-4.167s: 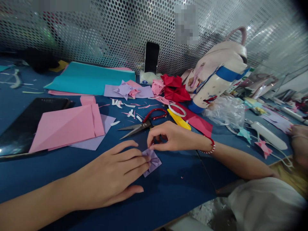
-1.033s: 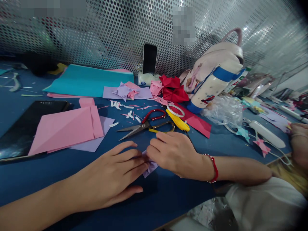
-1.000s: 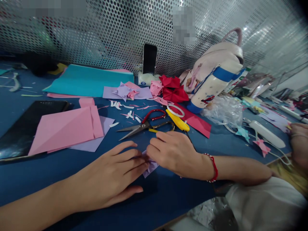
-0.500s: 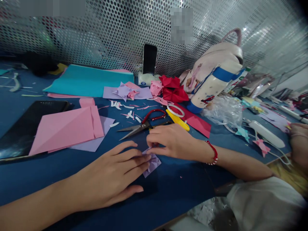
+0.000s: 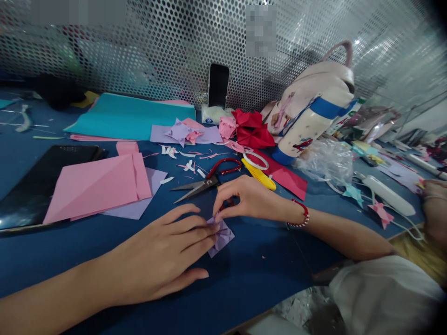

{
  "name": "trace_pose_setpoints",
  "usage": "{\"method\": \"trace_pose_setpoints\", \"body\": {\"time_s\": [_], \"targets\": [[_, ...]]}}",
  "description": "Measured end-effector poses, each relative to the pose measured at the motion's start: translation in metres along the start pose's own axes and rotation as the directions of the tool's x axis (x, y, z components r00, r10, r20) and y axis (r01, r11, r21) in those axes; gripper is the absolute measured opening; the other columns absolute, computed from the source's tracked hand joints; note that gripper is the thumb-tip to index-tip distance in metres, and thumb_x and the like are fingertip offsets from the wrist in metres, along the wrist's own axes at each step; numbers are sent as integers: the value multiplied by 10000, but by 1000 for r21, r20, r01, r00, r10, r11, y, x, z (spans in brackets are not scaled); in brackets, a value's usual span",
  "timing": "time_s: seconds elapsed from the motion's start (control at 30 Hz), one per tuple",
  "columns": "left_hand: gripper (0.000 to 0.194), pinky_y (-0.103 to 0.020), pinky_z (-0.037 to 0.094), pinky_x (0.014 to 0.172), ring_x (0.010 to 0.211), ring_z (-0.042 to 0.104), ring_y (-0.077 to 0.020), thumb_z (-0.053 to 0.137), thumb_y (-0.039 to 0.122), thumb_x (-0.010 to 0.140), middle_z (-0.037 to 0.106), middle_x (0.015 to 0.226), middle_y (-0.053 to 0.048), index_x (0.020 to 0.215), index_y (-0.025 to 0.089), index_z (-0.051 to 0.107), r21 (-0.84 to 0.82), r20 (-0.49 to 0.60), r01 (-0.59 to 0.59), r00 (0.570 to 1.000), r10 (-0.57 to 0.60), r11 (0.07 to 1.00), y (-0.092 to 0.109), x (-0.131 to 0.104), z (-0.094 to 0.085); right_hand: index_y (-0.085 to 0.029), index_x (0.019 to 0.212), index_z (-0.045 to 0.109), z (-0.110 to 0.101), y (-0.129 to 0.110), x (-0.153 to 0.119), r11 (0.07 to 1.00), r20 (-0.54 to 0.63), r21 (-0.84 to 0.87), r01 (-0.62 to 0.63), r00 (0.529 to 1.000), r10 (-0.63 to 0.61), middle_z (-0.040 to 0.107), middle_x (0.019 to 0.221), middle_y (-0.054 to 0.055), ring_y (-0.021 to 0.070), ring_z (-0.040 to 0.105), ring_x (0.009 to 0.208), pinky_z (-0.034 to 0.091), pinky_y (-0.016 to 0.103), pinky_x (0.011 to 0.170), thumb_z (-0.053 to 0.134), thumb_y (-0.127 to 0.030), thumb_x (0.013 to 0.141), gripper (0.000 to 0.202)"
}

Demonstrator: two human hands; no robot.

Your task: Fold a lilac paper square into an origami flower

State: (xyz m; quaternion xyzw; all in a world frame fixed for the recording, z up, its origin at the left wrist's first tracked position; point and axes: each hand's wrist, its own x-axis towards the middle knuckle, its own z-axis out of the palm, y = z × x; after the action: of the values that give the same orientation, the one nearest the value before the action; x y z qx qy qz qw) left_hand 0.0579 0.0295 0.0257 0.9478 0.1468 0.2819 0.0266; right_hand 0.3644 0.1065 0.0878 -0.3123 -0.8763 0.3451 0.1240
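Note:
A small purple folded paper [image 5: 223, 238] lies on the blue tabletop, creased and partly covered by fingers. My left hand [image 5: 164, 256] rests flat with its fingers stretched out, the fingertips pressing on the paper's left side. At the paper's far edge, my right hand [image 5: 253, 200] pinches a bit of it between thumb and index finger. Just beyond the hands lie red-handled scissors [image 5: 197, 188] with parted blades. Behind my right hand are a yellow cutter [image 5: 258, 174] and a white ring [image 5: 267, 164].
Pink sheets [image 5: 94, 186] overlap a black tablet-like device [image 5: 31, 181] at left. Behind are blue paper [image 5: 136, 118], folded purple stars [image 5: 179, 132], a propped phone [image 5: 218, 86], red folded paper [image 5: 253, 130], a bottle [image 5: 302, 135] and a bag [image 5: 314, 77]. Another person's arm [image 5: 435, 204] shows at right.
My right wrist has shifted slightly left, and the gap between thumb and index finger has become more visible as the hand arches up. My left hand stays in place on the paper.

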Motion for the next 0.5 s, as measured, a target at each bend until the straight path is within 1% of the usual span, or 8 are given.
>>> {"method": "trace_pose_setpoints", "body": {"time_s": [0.1,0.27,0.37,0.43,0.5], "targets": [[368,-439,411,1537,1409,852,-278,662,435,1335,953,1510,-55,1587,221,822,-7,-3,2,1000,-2,1000,0,2,-1,-246,979,969,1,-1,0,1000,-15,8,-22,1000,23,873,913,-39,128,721,809,471,258,793,1085,-256,1086,158],[418,-412,403,1507,1332,868,-250,503,460,1403,965,1486,-14,1585,227,798,-14,-18,7,1000,-7,1000,0,5,-4,-209,917,918,5,-5,2,999,-37,-1,-42,998,42,896,938,-16,134,771,859,483,252,805,1067,-205,1086,225],[414,-426,424,1482,1333,863,-249,524,480,1395,967,1496,-1,1587,247,807,7,-22,38,999,-38,999,3,7,-4,-215,960,929,3,-7,0,999,-24,-8,-39,999,39,920,979,-12,136,772,850,484,263,812,1065,-231,1096,193],[412,-431,440,1462,1297,859,-248,519,470,1399,979,1437,8,1539,247,835,51,-28,58,998,-57,997,8,9,-4,-234,1020,955,1,-8,-3,999,-9,-12,-49,999,49,940,1001,-16,142,785,842,499,275,825,1064,-272,1106,144],[416,-428,455,1446,1273,854,-250,519,446,1404,985,1385,-3,1490,231,865,94,-35,68,997,-65,993,15,11,-5,-254,1067,978,0,-8,-7,998,-5,-22,-61,998,60,965,1035,-16,158,828,886,518,287,851,1052,-283,1118,95]]}}
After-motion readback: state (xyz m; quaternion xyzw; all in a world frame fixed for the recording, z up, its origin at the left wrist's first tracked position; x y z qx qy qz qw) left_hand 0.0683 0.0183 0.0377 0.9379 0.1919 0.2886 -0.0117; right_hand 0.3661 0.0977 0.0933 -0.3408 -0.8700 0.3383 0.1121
